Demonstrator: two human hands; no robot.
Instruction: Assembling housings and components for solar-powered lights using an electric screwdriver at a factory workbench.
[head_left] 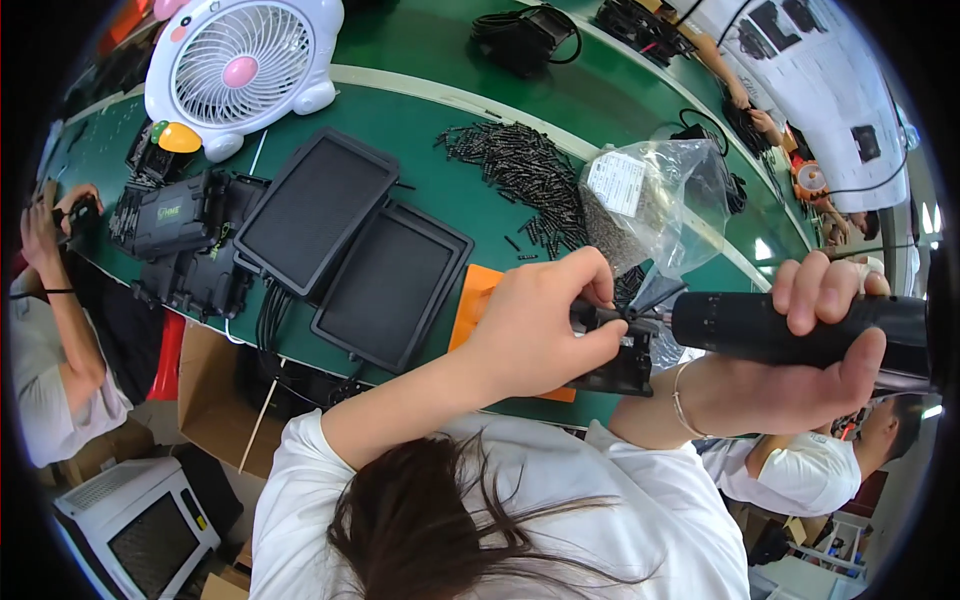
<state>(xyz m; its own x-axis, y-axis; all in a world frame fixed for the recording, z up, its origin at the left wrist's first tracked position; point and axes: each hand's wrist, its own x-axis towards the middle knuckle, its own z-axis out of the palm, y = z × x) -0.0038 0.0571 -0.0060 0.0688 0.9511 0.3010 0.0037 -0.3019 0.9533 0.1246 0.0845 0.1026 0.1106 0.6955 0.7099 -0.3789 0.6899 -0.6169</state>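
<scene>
My left hand point(545, 325) pinches a small black plastic housing point(615, 368) between thumb and fingers, over an orange block point(475, 305) on the bench. My right hand point(815, 310) is wrapped around a thick black electric screwdriver point(735, 322), which lies almost level. Its tip points left and meets the housing close to my left thumb; whether a screw sits there is too small to tell. Just beyond my hands, a pile of small black pins or screws point(530, 180) is spread on the green bench. A clear plastic bag point(665, 195) of small metal parts stands beside it.
Two black trays point(400, 290) overlap left of my left forearm. Further left are several black plastic cases point(180, 215) and a white fan point(240, 75). A cardboard box point(225, 390) sits below the bench edge. Other people point(60, 330) work at the left, right and far side.
</scene>
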